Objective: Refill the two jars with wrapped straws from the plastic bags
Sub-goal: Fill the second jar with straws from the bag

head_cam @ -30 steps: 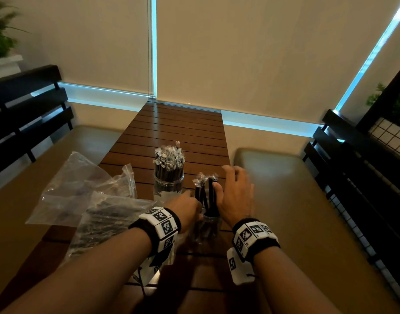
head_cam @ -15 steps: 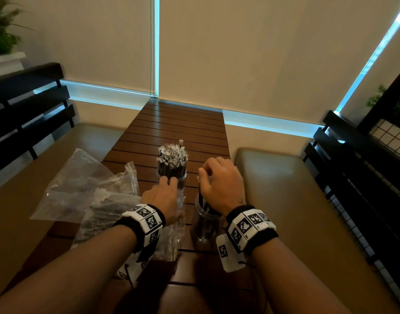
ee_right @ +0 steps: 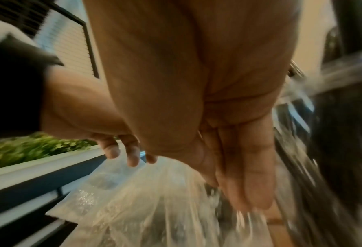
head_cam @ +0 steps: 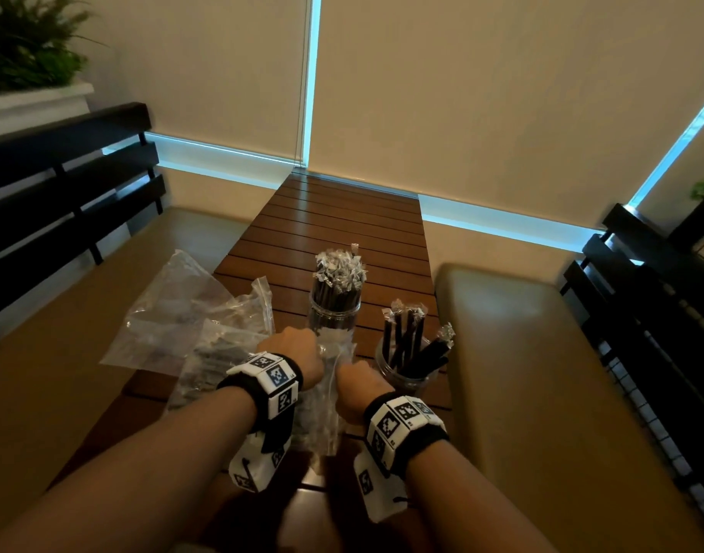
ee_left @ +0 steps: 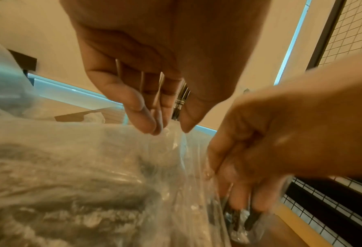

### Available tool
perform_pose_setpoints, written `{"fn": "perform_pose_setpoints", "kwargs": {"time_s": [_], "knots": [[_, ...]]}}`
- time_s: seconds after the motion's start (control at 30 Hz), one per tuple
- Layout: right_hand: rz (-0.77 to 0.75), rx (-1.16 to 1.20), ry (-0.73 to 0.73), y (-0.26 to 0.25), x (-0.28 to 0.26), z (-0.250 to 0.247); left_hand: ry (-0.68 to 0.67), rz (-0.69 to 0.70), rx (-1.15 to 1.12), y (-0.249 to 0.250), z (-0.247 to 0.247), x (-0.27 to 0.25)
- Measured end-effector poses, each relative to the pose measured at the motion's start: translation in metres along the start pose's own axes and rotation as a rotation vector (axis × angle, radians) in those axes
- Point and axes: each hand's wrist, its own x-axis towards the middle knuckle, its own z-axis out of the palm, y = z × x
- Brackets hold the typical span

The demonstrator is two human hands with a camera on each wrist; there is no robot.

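Two clear jars stand on the slatted wooden table (head_cam: pixel 342 217). The far jar (head_cam: pixel 334 313) is packed with black wrapped straws. The near right jar (head_cam: pixel 408 377) holds only several leaning straws (head_cam: pixel 402 337). Between my wrists lies a clear plastic bag (head_cam: pixel 322 409) with dark straws (ee_left: pixel 236 217) inside. My left hand (head_cam: pixel 298 349) pinches the bag's rim, thumb against fingertips (ee_left: pixel 152 128). My right hand (head_cam: pixel 354 383) reaches into the bag's mouth, its fingers (ee_right: pixel 247 183) straight and pointing down at the straws (ee_right: pixel 215 197); I see no grip on them.
Two more clear bags lie at the table's left edge: a nearly flat one (head_cam: pixel 175 309) and one with dark straws (head_cam: pixel 211 365). Tan cushioned benches (head_cam: pixel 542 373) flank the table, with black slatted backrests (head_cam: pixel 63 185). A planter (head_cam: pixel 27 53) sits at far left.
My right hand has left the near right jar, where several straws now stand, and moved left into the bag. My left hand has stayed at the bag and pinches its rim.
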Motion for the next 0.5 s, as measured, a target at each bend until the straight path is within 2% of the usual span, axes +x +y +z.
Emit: {"fn": "perform_pose_setpoints", "kwargs": {"time_s": [0.07, 0.17, 0.23, 0.3, 0.4, 0.47, 0.5], "knots": [[-0.009, 0.099, -0.047, 0.001, 0.007, 0.015, -0.047, 0.000, -0.071, -0.003, 0.006, 0.000], [-0.165, 0.275, 0.030, -0.001, 0.008, 0.027, -0.046, -0.018, -0.202, -0.010, 0.008, 0.002], [-0.255, 0.415, 0.074, -0.005, 0.008, 0.031, -0.043, -0.024, -0.209, -0.015, 0.005, 0.004], [-0.279, 0.501, 0.089, -0.010, 0.014, 0.036, -0.039, -0.029, -0.182, -0.019, 0.000, 0.004], [-0.276, 0.483, 0.186, -0.016, 0.029, 0.043, -0.039, -0.013, -0.156, -0.027, -0.004, 0.002], [-0.319, 0.375, 0.307, -0.018, 0.044, 0.049, -0.038, 0.024, -0.136, -0.031, -0.007, 0.000], [-0.303, 0.284, 0.311, -0.020, 0.051, 0.051, -0.036, 0.046, -0.125, -0.034, -0.009, -0.001]]}}
